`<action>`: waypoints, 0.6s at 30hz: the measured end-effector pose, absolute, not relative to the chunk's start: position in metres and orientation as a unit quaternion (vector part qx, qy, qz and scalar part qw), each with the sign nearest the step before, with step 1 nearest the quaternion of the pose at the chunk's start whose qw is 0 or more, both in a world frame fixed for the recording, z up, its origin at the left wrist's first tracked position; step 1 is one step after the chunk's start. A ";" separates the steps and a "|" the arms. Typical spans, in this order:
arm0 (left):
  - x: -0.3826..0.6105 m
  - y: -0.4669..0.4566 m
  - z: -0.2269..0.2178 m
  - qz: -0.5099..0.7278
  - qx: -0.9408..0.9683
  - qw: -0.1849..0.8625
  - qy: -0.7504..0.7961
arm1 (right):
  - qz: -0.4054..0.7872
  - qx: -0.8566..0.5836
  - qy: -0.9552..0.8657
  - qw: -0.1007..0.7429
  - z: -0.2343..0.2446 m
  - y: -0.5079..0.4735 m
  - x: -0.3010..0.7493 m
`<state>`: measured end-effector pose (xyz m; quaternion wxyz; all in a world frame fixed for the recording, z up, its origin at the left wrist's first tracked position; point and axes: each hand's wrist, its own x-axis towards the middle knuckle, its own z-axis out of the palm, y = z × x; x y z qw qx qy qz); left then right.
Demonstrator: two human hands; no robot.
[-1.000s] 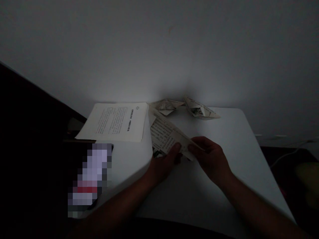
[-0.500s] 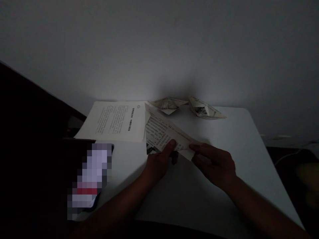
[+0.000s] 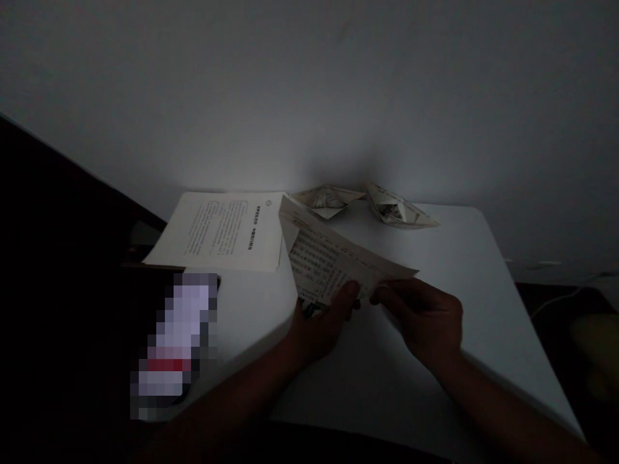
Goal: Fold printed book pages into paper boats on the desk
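Observation:
A partly folded sheet of printed paper (image 3: 324,254) is held above the white table, its long upper edge slanting down to a point on the right. My left hand (image 3: 329,319) grips its lower edge, thumb on the printed face and fingers behind. My right hand (image 3: 420,316) has its fingertips pinched at the paper's lower right edge. Behind the paper, against the wall, stand two folded paper boats, a left one (image 3: 326,201) and a right one (image 3: 399,209).
A stack of printed pages (image 3: 217,232) lies at the table's back left. A phone (image 3: 176,341) with a blurred screen lies at the left edge. The white table (image 3: 464,258) meets a grey wall (image 3: 309,96). A cable (image 3: 556,299) runs beyond the right side.
The paper's right end has opened out, and its pointed corner now sticks out above my right hand. My left hand has shifted slightly right and down along the edge.

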<state>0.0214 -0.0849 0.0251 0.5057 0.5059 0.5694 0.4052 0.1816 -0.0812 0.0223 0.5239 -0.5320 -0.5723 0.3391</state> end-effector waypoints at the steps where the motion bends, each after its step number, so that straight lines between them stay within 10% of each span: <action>1: 0.023 -0.086 0.025 0.402 0.505 0.505 0.572 | 0.338 -0.535 -0.566 0.529 0.022 -0.082 0.181; 18: 0.023 -0.083 0.024 0.295 0.614 0.494 0.540 | 0.484 -0.486 -0.433 0.586 0.027 -0.079 0.169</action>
